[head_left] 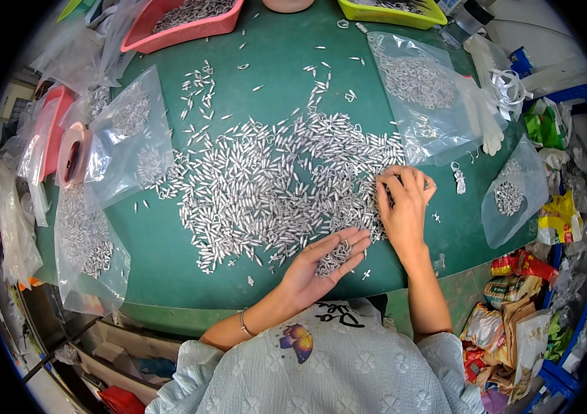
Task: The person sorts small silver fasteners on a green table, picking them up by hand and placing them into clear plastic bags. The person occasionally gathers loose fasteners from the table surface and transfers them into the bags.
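Observation:
A broad heap of small silver-grey metal pieces (pixel 252 186), mostly slim and bullet-shaped, lies spread over the green table (pixel 238 295). Cupped palm-up at its near edge, my left hand (pixel 304 272) holds a clump of loop-shaped metal pieces (pixel 333 259). My right hand (pixel 404 207) reaches down on the heap's right edge, its fingers curled and pressed toward the thumb. What sits between those fingertips is too small and hidden to name. A few loose pieces (pixel 366 274) are scattered between my two wrists.
Clear plastic bags of metal pieces lie left (pixel 131 131) and right (pixel 418 90); a smaller bag (pixel 511 200) rests farther right. A pink tray (pixel 190 33) and a yellow-green tray (pixel 393 15) stand at the back. White gloves (pixel 483 121) and tape roll (pixel 73 155) flank the heap.

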`<state>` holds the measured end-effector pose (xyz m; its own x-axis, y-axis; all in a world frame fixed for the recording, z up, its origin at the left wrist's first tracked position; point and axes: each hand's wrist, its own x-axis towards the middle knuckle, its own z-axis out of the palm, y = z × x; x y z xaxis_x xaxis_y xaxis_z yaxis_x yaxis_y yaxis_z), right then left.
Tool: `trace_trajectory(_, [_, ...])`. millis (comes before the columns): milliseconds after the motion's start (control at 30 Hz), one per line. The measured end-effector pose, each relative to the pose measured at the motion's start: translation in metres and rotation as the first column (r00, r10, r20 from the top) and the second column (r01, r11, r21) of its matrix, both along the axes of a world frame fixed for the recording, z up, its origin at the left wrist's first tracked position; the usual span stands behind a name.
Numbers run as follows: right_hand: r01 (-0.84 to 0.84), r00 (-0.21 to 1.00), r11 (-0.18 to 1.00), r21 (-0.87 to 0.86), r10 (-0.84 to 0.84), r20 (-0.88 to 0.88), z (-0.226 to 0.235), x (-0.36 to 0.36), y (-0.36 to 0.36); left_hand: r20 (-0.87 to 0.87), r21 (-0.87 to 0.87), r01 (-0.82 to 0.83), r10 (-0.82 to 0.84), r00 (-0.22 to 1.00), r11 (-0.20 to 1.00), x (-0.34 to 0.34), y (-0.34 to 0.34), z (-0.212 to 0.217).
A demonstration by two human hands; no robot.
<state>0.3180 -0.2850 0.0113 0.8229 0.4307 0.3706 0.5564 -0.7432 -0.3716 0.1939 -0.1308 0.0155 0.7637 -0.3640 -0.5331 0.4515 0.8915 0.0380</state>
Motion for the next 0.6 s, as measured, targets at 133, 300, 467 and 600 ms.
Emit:
trace_trajectory(133, [-0.050,0.998,0.994,0.099,0.053,-0.025,0.007,-0.004,0.007,0.013,-0.043,-0.019,0.020,1.000,0.999,-0.002,0.002,-0.004])
trace_trajectory(300, [-0.016,1.000,0.998,-0.062,0.017,0.010,-0.007,0.000,0.004,0.006,-0.088,-0.025,0.026,1.000,0.996,-0.002,0.002,-0.002])
trace_trajectory(467, [0.075,0.996,0.997,-0.008,-0.074,0.047,0.002,-0.002,0.002,-0.021,-0.090,-0.028,0.026,0.999,0.996,-0.002,0.004,-0.002])
trace_trajectory(600, [-0.046,0.999,0.998,-0.047,0.045,-0.020,0.004,-0.008,0.010,-0.029,-0.079,-0.019,0.017,0.999,0.997,-0.002,0.005,-0.001])
